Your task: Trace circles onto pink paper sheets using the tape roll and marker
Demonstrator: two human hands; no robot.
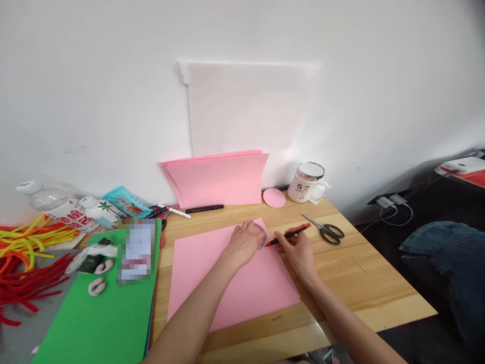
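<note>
A large sheet of pink paper (212, 275) lies flat on the wooden table. My left hand (247, 241) presses on a round grey-rimmed piece (264, 235) near the sheet's upper right corner; pink shows inside its rim, and the fingers partly cover it. I cannot tell whether it is a ring or a clear lid. Between the fingers of my right hand (299, 250) is a red and black pen (290, 234), slanted with its lower end close to the round piece's edge. Scissors (328, 231) with black handles lie just right of the pen.
Pink sheets (220, 179) lean on the wall beside a pink paper circle (274, 197) and a white mug (307, 184). Markers (204, 208) lie in front. Leftward are green paper (98, 323), bottles (49, 202) and red and yellow fuzzy strips (34, 273). The table's edge (401, 275) is right.
</note>
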